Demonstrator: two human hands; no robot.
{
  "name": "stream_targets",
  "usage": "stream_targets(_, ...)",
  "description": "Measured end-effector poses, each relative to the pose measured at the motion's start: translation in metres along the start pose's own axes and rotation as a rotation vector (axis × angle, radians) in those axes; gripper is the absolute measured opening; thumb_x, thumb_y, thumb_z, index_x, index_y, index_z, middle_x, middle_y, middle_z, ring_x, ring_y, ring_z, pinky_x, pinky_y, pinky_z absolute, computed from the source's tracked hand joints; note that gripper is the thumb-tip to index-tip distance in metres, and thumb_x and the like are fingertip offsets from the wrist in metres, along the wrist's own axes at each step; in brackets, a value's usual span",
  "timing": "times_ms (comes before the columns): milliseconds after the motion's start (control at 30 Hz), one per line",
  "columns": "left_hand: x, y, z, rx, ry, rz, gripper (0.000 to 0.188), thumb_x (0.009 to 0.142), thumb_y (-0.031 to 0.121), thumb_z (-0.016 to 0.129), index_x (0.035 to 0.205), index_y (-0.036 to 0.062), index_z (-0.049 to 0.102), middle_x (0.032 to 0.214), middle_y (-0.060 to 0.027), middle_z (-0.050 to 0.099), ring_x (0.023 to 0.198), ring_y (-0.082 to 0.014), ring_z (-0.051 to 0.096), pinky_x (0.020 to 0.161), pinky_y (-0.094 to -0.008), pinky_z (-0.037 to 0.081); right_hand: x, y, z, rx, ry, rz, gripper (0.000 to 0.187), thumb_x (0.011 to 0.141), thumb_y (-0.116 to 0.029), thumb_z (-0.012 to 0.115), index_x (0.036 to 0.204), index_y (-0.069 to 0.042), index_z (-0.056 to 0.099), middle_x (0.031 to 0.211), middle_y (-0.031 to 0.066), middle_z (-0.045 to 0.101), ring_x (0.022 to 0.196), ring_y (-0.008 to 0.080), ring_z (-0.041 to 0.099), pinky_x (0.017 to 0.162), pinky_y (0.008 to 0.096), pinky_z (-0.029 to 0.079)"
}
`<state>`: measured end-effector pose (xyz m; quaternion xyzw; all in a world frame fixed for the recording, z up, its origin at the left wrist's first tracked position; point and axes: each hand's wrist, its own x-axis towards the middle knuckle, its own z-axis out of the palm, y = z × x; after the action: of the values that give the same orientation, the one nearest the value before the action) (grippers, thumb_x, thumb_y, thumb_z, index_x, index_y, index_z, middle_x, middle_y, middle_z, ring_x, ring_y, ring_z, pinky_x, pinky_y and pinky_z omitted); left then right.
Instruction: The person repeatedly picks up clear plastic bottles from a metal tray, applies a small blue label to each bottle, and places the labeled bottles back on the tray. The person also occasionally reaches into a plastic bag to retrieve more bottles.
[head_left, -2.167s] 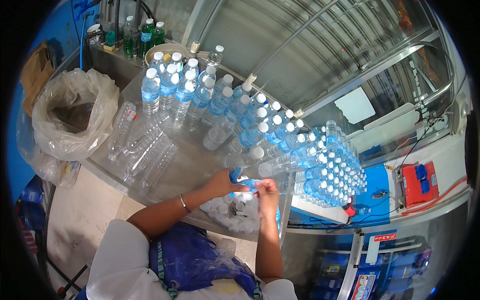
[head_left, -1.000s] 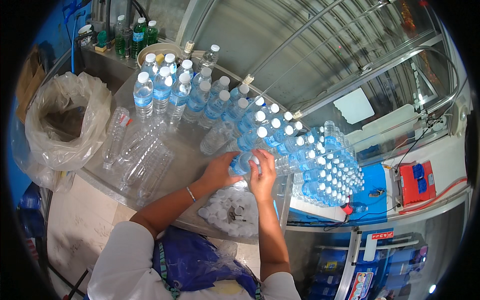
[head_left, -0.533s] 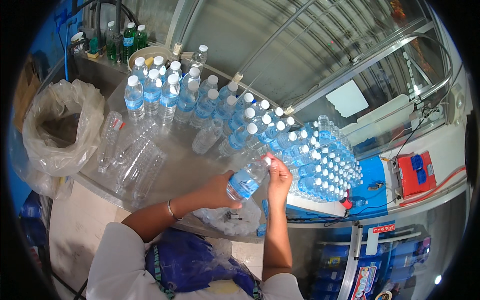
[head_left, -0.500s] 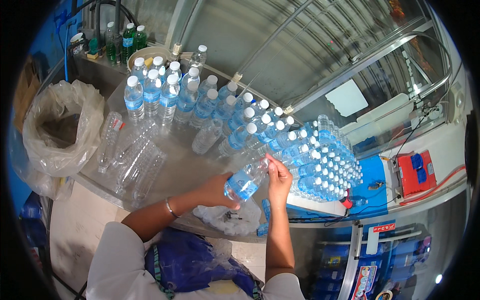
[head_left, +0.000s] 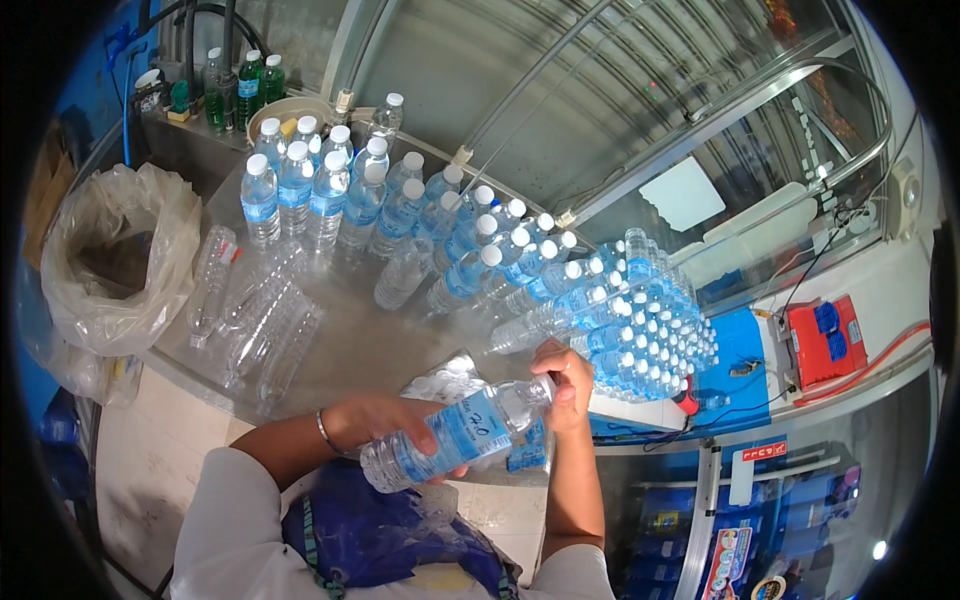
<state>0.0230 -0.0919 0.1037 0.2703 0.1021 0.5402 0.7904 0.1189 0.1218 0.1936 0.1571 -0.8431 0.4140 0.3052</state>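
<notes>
A clear plastic water bottle (head_left: 470, 428) with a blue label lies tilted across my front, its neck up and to the right. My left hand (head_left: 392, 418) is wrapped round its lower body. At the neck end, the curled fingers of my right hand (head_left: 568, 382) grip the top, hiding whether a cap is on it. Just beyond the bottle, a crumpled clear plastic bag (head_left: 445, 377) with whitish bits lies at the counter's edge. Capped water bottles (head_left: 330, 195) with blue labels stand in rows on the metal counter (head_left: 350, 340), farther off from my hands.
Several unlabelled clear bottles (head_left: 265, 330) lie on the counter's left. A large open plastic bag (head_left: 120, 300) stands beside them. Packed capped bottles (head_left: 650, 335) fill the right, near a red box (head_left: 825, 340). Green-filled bottles (head_left: 250, 88) and a beige basin (head_left: 290, 112) are at the back left.
The bottle has come down nearer my body and lies flatter, its label turned more into view. My right hand has lowered and curled over the neck end; my left hand has shifted down and left.
</notes>
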Motion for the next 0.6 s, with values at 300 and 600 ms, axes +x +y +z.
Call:
stream_targets(300, 0.003, 0.01, 0.005, 1.369, 0.849, 0.165, 0.085, 0.064, 0.032, 0.085, 0.13, -0.0021, 0.045, 0.108, -0.0239, 0.065, 0.097, -0.0381, 0.065, 0.085, -0.0441, 0.05, 0.011, 0.021, 0.005, -0.43, -0.257, 0.584, 0.038, 0.1, -0.029, 0.045, 0.076, 0.0, 0.053, 0.065, 0.0134, 0.057, 0.057, 0.024, 0.056, 0.057, 0.0325, 0.043)
stream_targets(600, 0.024, -0.007, -0.079, 0.434, 0.934, 0.729, 0.05, 0.082, 0.014, 0.071, 0.125, 0.0025, 0.047, 0.098, -0.011, 0.066, 0.083, -0.0228, 0.065, 0.074, -0.0361, 0.052, 0.019, 0.012, 0.035, -0.668, -0.124, 0.228, 0.025, 0.087, -0.029, 0.065, 0.08, -0.006, 0.058, 0.062, 0.0157, 0.058, 0.06, 0.0365, 0.061, 0.052, 0.0431, 0.044)
